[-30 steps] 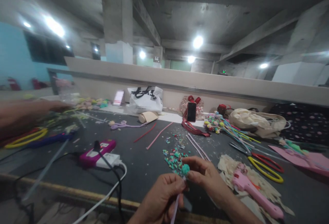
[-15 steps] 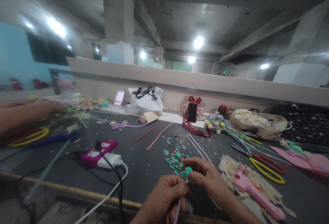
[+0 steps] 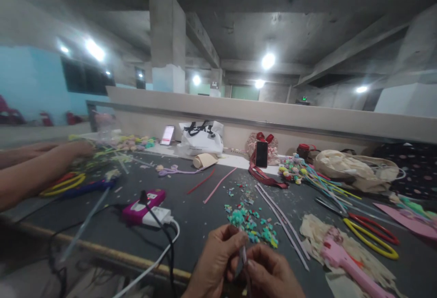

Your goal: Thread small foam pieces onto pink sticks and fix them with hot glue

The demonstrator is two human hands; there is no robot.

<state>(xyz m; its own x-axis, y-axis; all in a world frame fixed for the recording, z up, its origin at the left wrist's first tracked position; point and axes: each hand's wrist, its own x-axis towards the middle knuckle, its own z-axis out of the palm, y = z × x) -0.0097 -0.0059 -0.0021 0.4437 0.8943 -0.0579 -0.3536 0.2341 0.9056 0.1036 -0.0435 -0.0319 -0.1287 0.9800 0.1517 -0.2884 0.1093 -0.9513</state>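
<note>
My left hand point(image 3: 218, 257) pinches a thin lilac stem just below a fluffy teal flower head point(image 3: 236, 216). Lower on the same stem point(image 3: 244, 261), my right hand point(image 3: 269, 270) has its fingers closed, close beside the left. Small teal, yellow and pink bits point(image 3: 252, 225) lie scattered on the dark table behind the flower. Two lilac stems point(image 3: 283, 220) rest flat beyond my right hand.
A pink glue gun point(image 3: 355, 266) lies on crumpled cream paper at right, near red-and-yellow-handled scissors point(image 3: 372, 236). At left are a magenta power strip point(image 3: 143, 207) with cables and another person's arms point(image 3: 41, 166). A phone point(image 3: 261, 154) stands at the back.
My right hand has moved from beside the flower head down onto the stem. The flower head has shifted left and slightly up, uncovering more bits and stems. The whole view has shifted slightly.
</note>
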